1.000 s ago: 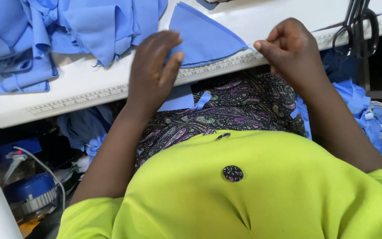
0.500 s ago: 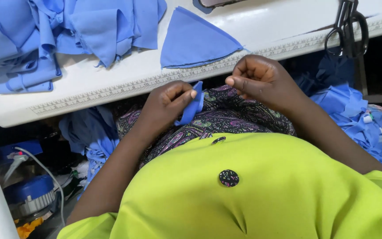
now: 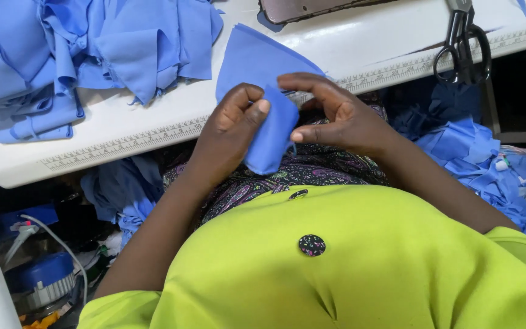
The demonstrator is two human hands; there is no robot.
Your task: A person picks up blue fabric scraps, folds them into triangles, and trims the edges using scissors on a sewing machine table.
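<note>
Hands, left (image 3: 229, 131) and right (image 3: 336, 119), pinch a small blue fabric piece (image 3: 272, 137), long axis hanging near vertical.

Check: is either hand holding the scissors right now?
No. The scissors lie on the white table at upper right, while the left hand and right hand both pinch a small blue fabric piece.

Left hand (image 3: 229, 131) and right hand (image 3: 336, 116) pinch small blue fabric piece (image 3: 270, 137) above lap.

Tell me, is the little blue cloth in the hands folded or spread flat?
Folded. The small blue fabric piece doubles over between the left hand and right hand.
</note>
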